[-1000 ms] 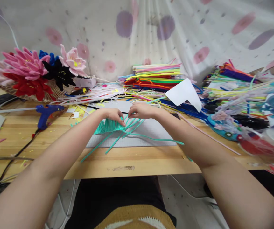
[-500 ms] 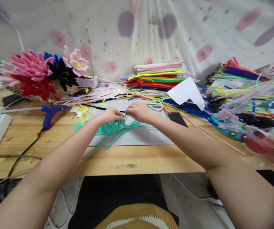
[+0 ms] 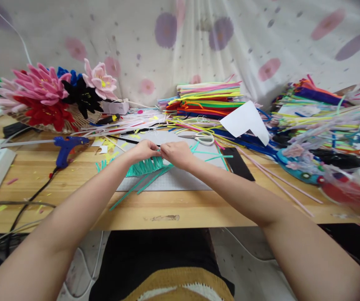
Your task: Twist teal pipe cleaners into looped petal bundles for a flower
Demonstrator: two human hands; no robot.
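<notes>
Over a grey mat (image 3: pixel 192 182), my left hand (image 3: pixel 146 152) and my right hand (image 3: pixel 177 154) meet fingertip to fingertip. Pinched in the left fingers is the top edge of a row of looped teal pipe cleaners (image 3: pixel 144 167), which hangs below that hand. The right fingers are closed at the row's right end; what lies between them is hidden, though teal stems stick out around that hand. Several loose teal pipe cleaners (image 3: pixel 150 184) lie slanting across the mat toward the table's front edge. Scissors (image 3: pixel 205 138) with white handles rest just beyond my right hand.
A blue glue gun (image 3: pixel 67 150) lies to the left, its cord trailing down. Fuzzy flowers (image 3: pixel 44 85) stand behind it. Stacked pipe cleaners (image 3: pixel 211 98), a white paper piece (image 3: pixel 245 120) and a black sheet (image 3: pixel 238 164) sit at the back and right.
My right hand has moved slightly left and down, against my left fingers. The scissors show more fully now, and the teal stems to the right of that hand have shifted.
</notes>
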